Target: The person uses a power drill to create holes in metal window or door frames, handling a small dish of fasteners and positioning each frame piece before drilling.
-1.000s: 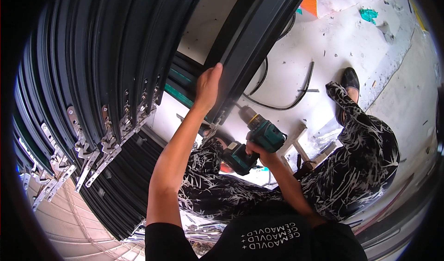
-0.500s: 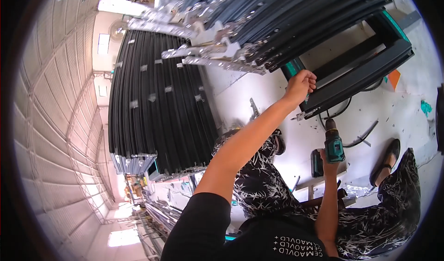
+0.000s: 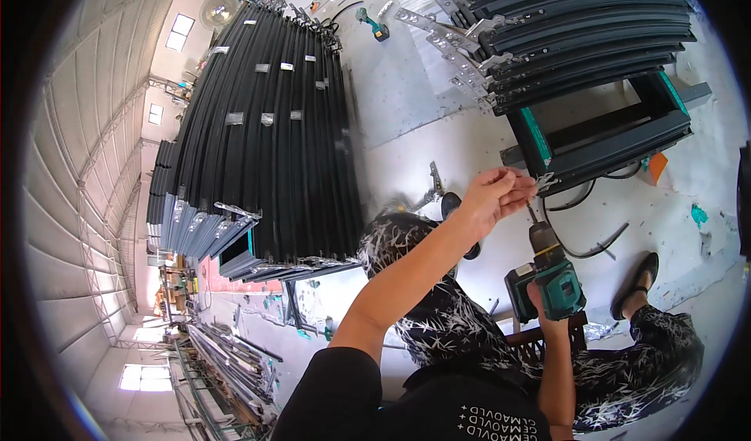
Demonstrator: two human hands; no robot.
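My right hand grips a teal and black cordless drill, its bit pointing away from me toward the near left corner of a dark window frame. At that corner a small silver metal fitting sticks out. Thumb and fingers of my left hand are pinched together beside the fitting, just above the drill's tip. Whatever they hold is too small to make out. The frame has teal strips on its short sides and lies at the front of a stack of similar frames.
A tall row of dark frames stands on the left. Another cordless drill lies on the floor beyond. A metal hinge arm is near my left foot. A black hose and an orange scrap lie at right.
My left hand has come off the frame's left side, down to the corner by the drill tip. The drill has tilted, its bit nearer the frame. The view has shifted.
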